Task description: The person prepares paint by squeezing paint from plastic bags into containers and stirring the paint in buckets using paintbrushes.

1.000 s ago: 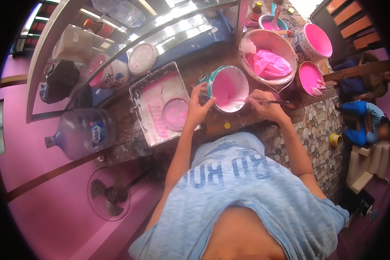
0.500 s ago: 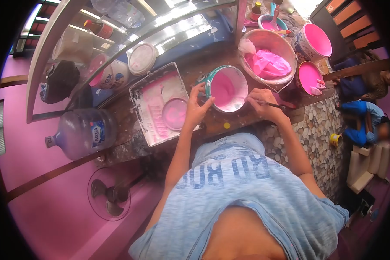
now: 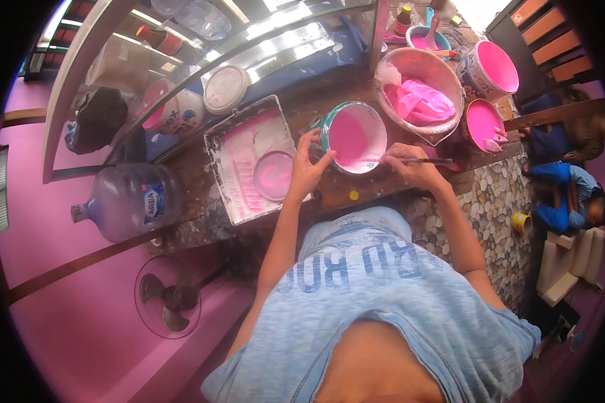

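A green paint bucket [image 3: 324, 124] with pink paint [image 3: 347, 138] inside and a smeared white inner wall stands at the table's front. My left hand [image 3: 309, 164] holds it from the left, thumb and fingers spread around its side. At the bucket's right rim, my right hand [image 3: 413, 164] is closed around a thin dark stick-like handle [image 3: 437, 160]. That handle points out to the right; its other end is hidden by my fingers and the rim. Left of the bucket, a white paint tray [image 3: 238, 141] holds a round pink-smeared lid [image 3: 274, 176].
Behind on the right stand a large tub [image 3: 420, 60] with a pink bag, a white paint pail [image 3: 474, 74] and a pink paint can [image 3: 484, 124]. A water jug [image 3: 131, 201] lies at left beside a glass case [image 3: 202, 64]. People [image 3: 575, 191] sit far right.
The dark handle in my right hand has turned to lie more level. My left hand keeps its hold on the bucket. The whole view has shifted slightly.
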A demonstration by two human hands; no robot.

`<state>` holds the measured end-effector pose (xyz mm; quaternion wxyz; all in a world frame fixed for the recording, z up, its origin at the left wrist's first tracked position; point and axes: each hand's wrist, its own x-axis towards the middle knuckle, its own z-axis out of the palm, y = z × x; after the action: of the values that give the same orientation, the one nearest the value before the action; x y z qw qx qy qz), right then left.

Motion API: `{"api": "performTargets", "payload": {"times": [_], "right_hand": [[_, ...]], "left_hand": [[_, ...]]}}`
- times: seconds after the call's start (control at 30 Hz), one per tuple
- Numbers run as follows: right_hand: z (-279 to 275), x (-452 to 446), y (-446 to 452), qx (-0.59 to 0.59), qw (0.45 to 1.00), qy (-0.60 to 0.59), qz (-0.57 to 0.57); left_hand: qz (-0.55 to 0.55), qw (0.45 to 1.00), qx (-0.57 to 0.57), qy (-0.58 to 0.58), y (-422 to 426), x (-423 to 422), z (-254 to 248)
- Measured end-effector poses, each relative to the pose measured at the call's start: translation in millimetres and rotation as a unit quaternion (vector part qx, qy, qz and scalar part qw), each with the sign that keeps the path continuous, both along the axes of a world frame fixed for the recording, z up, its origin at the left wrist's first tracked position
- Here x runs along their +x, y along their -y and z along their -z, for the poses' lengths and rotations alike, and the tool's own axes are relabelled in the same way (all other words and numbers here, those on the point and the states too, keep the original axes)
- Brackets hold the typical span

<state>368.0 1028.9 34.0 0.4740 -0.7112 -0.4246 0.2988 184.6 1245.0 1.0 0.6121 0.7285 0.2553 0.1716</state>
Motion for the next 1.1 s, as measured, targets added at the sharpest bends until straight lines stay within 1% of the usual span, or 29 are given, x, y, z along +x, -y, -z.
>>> {"api": "performTargets", "payload": {"times": [0.03,0.07,0.17,0.2,0.33,0.43,0.5,0.57,0.67,0.77,0.8,0.83,0.9,0.93,0.97,1.0,1.03,1.07,1.1], "right_hand": [[3.0,0.8,5.8,-0.007,0.999,-0.027,-0.019],[2.8,6.9,5.3,-0.024,0.995,0.088,-0.029],[1.7,12.5,-5.6,-0.004,0.965,0.258,0.044],[4.8,12.2,-12.1,-0.005,0.969,0.244,0.049],[0.6,5.6,-37.4,0.091,0.97,0.225,0.019],[-15.1,8.3,-32.5,0.083,0.972,0.219,-0.029],[-11.4,27.5,-30.1,0.086,0.938,0.334,-0.028],[-14.3,34.7,-22.2,0.037,0.942,0.33,-0.057],[-24.1,29.0,-9.2,-0.047,0.951,0.26,-0.162],[-19.9,5.7,-13.7,0.002,0.987,0.087,-0.136],[-17.3,-1.9,-20.2,0.049,0.989,0.089,-0.106],[-17.5,-8.9,-26.0,0.069,0.995,0.024,-0.065],[-12.2,-13.4,-32.4,0.077,0.996,-0.005,-0.044],[-11.0,-10.4,-30.5,0.056,0.996,0.028,-0.066],[-11.7,-3.9,-27.6,0.035,0.994,0.062,-0.089],[-11.9,1.7,-27.2,0.012,0.989,0.096,-0.111],[-12.6,7.6,-27.3,0.013,0.979,0.174,-0.102],[-18.4,13.3,-32.0,0.0,0.976,0.199,-0.089],[-21.6,16.8,-38.0,-0.013,0.972,0.223,-0.075]], "left_hand": [[-0.004,1.0,-0.002,-0.004,-0.3,-1.9,1.6],[-0.007,1.0,-0.005,-0.008,-0.1,-2.1,1.9],[0.003,1.0,0.021,-0.011,-2.8,-2.4,1.9],[0.006,1.0,0.023,-0.007,-2.6,-1.6,1.0],[0.025,0.998,0.051,-0.013,-1.1,4.9,-8.7],[0.028,0.996,0.081,-0.006,-3.0,4.8,-8.6],[0.033,0.995,0.093,-0.003,-2.8,5.7,-5.4],[0.039,0.994,0.105,-0.015,-6.3,4.6,-0.5],[0.023,0.999,0.038,-0.009,-8.6,3.5,10.5],[-0.005,0.999,0.019,-0.041,-10.0,6.4,11.4],[-0.009,0.999,0.016,-0.039,-9.3,7.3,10.6],[-0.014,0.999,0.013,-0.037,-9.0,8.4,9.4],[-0.022,0.999,-0.004,-0.039,-12.3,7.3,15.0],[-0.026,0.999,-0.017,-0.043,-15.8,3.8,26.1],[-0.03,0.998,-0.03,-0.047,-17.4,3.5,22.7],[-0.037,0.994,-0.096,-0.049,-19.6,-0.1,18.9],[-0.044,0.984,-0.162,-0.051,-20.9,-7.5,14.5],[-0.05,0.971,-0.228,-0.052,-19.6,-12.5,7.7],[-0.055,0.966,-0.248,-0.05,-17.4,-18.3,12.8]]}}
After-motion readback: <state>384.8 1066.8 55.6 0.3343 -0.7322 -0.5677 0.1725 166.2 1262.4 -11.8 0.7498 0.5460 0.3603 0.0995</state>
